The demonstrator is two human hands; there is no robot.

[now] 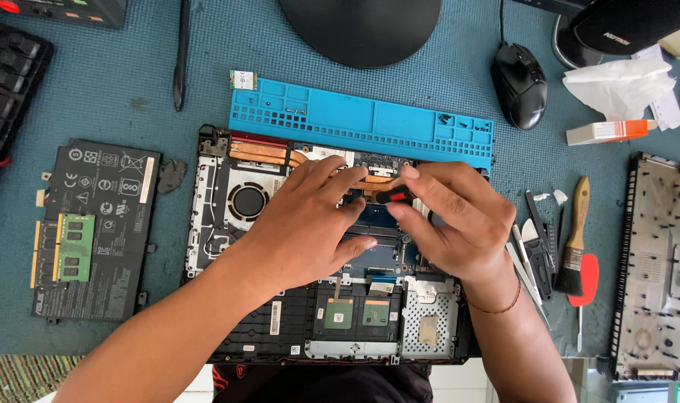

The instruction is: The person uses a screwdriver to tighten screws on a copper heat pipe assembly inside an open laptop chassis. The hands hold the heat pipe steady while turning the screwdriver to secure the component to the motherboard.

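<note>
Both hands over an opened laptop, a small screwdriver pinched in the right.

From the head view, the hands cover the middle of the laptop chassis (pixel 228 224), so the board beneath and the screwdriver's tip are hidden. The right hand (pixel 459 224) is closed narrowly on a black-and-red screwdriver (pixel 394 196), held between thumb and fingertips; only its handle shows. The left hand (pixel 310 224) lies just beside it, fingers spread flat on the chassis near the copper heat pipe (pixel 258 153). A blue screw tray (pixel 362 119) sits just behind.
</note>
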